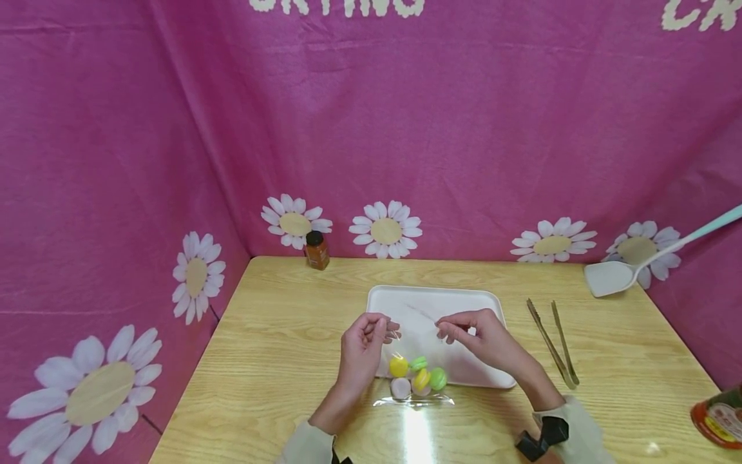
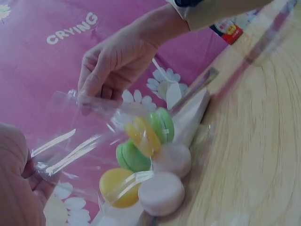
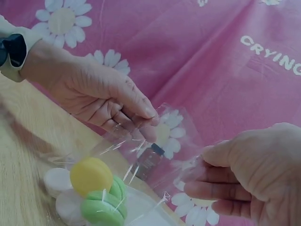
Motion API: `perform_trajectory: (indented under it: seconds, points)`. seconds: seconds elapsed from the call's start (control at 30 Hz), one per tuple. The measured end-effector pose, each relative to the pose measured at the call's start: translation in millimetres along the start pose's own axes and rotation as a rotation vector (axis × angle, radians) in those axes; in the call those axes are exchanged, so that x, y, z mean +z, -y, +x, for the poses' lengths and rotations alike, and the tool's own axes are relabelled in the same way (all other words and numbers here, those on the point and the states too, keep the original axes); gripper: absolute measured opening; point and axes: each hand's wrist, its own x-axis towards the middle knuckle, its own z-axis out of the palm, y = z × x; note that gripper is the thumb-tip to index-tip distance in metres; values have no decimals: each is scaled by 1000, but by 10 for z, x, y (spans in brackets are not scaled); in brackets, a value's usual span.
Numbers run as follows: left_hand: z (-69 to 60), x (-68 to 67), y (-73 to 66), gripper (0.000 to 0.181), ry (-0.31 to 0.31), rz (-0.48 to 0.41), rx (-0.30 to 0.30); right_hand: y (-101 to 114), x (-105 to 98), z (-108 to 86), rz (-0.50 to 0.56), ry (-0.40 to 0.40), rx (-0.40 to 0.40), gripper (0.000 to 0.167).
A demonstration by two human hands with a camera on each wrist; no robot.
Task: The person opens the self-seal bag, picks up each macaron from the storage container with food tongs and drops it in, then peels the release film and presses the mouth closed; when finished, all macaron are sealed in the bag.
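Observation:
A clear plastic bag (image 1: 413, 401) of yellow, green and pale macarons hangs over the front edge of a white tray (image 1: 429, 293). My left hand (image 1: 362, 348) pinches one side of the bag's upper part between thumb and fingers. On the opposite side, my right hand (image 1: 484, 338) pinches the film with thumb and forefinger. The left wrist view shows a yellow macaron (image 2: 119, 187) and a pale macaron (image 2: 161, 193) low in the bag. Green macarons (image 3: 104, 208) also show through the film in the right wrist view. The film is stretched between both hands.
Metal tongs (image 1: 551, 341) lie right of the tray. Behind them is a white spatula (image 1: 611, 277) with a mint handle. An orange-brown bottle (image 1: 317, 252) with a black cap stands at the back left. A red-and-green container (image 1: 721, 417) sits at the right edge. Pink cloth (image 1: 382, 142) walls the table.

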Motion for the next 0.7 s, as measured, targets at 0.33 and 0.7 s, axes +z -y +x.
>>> perform_trajectory:
  seconds: [0.33,0.7]
  points:
    - [68,-160,119,25,56,13,64,-156,3,-121,17,-111,-105,16]
    - [171,-277,204,19,244,-103,121,-209,2,-142,145,-158,-226,22]
